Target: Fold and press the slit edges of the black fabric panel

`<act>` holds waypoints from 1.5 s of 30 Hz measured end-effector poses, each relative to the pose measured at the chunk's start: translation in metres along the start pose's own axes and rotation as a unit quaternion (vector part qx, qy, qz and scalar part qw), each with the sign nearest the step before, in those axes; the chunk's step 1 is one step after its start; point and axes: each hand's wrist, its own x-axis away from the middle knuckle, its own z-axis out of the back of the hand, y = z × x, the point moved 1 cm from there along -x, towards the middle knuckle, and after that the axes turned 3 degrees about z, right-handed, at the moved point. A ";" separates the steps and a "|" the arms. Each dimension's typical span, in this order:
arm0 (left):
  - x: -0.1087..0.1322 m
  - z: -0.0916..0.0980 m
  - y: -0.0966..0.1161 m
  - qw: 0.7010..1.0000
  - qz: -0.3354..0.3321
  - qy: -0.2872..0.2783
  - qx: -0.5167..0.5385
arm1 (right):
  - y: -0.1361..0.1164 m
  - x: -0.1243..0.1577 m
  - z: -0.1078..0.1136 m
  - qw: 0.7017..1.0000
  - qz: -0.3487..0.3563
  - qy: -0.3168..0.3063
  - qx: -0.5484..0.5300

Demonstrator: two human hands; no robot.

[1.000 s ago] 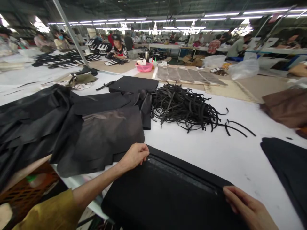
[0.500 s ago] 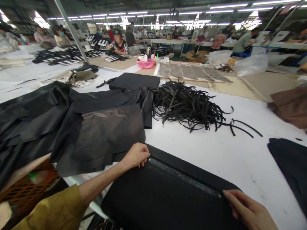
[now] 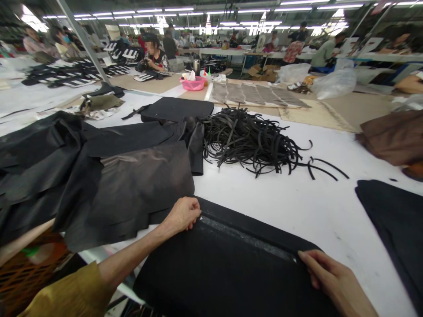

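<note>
Black panel [image 3: 231, 268], at near edge of white worktop [image 3: 297, 207]: my left hand [image 3: 183, 214] fisted on its far-left corner, my right hand [image 3: 330, 277] pinching its far-right corner; leather sheets [image 3: 132, 189] left, strap pile [image 3: 251, 141] beyond.

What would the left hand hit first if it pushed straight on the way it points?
The left hand, gripping the black padded panel, points across bare white table; the likely first obstacle is the tangled heap of black strips, though depth is unclear.
</note>
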 end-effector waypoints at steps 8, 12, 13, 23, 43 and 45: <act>0.002 -0.002 0.001 0.998 -0.017 0.008 -0.054 | -0.013 0.008 0.001 1.000 0.022 0.014 -0.013; 0.002 0.002 0.005 0.994 -0.029 0.028 -0.099 | -0.004 0.004 -0.001 0.999 0.025 0.012 -0.033; 0.003 0.004 0.007 0.992 -0.037 0.037 -0.113 | -0.002 0.003 -0.001 0.999 0.026 0.014 -0.042; 0.020 -0.013 0.020 0.880 -0.195 0.113 -0.419 | -0.006 0.005 -0.005 0.996 0.038 0.042 -0.064; 0.042 -0.045 0.009 0.726 -0.312 0.136 -0.598 | -0.018 0.010 -0.009 0.996 0.017 0.090 0.010; 0.041 -0.044 0.010 0.725 -0.312 0.138 -0.598 | -0.020 0.012 -0.010 0.994 0.017 0.100 0.028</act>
